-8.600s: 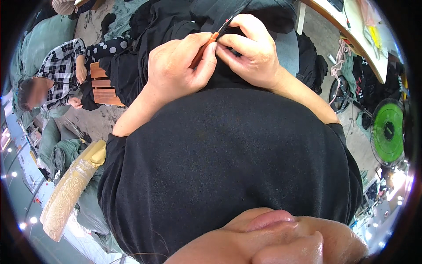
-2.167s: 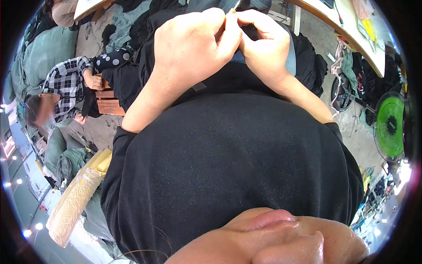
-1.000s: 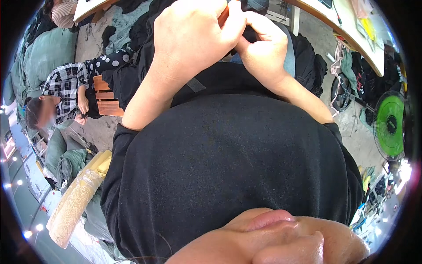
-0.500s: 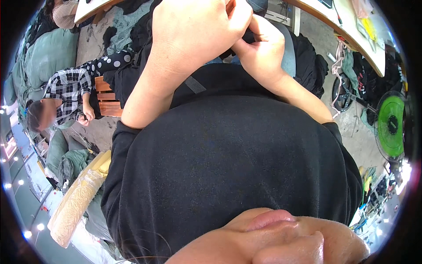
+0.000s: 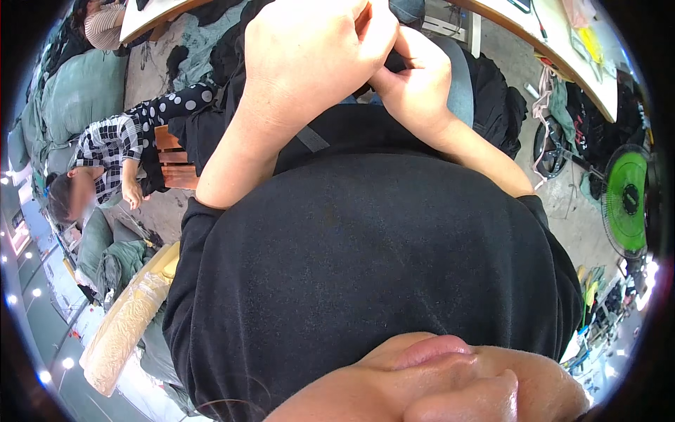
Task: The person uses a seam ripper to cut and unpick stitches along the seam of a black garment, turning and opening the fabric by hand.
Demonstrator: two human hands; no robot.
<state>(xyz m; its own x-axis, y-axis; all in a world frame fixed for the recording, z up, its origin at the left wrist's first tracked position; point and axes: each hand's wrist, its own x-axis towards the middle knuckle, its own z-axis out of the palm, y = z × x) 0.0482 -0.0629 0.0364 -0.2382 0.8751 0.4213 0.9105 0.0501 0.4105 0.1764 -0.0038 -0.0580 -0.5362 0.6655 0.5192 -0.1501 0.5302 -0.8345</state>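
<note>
At far left a person in a checked shirt [image 5: 105, 144] sits low beside a wooden stool [image 5: 172, 158]. The left hand [image 5: 309, 56] is raised, fingers curled shut, pressed against the right hand [image 5: 415, 81], whose fingers are also curled. The 2 hands meet over a bit of dark cloth [image 5: 394, 62], probably pinched between them, though the grip itself is hidden. At far right stands a green fan [image 5: 626, 200].

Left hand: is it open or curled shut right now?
Curled shut. The left hand is fisted, pressed against the right hand above the black shirt; whatever it grips is hidden.
</note>
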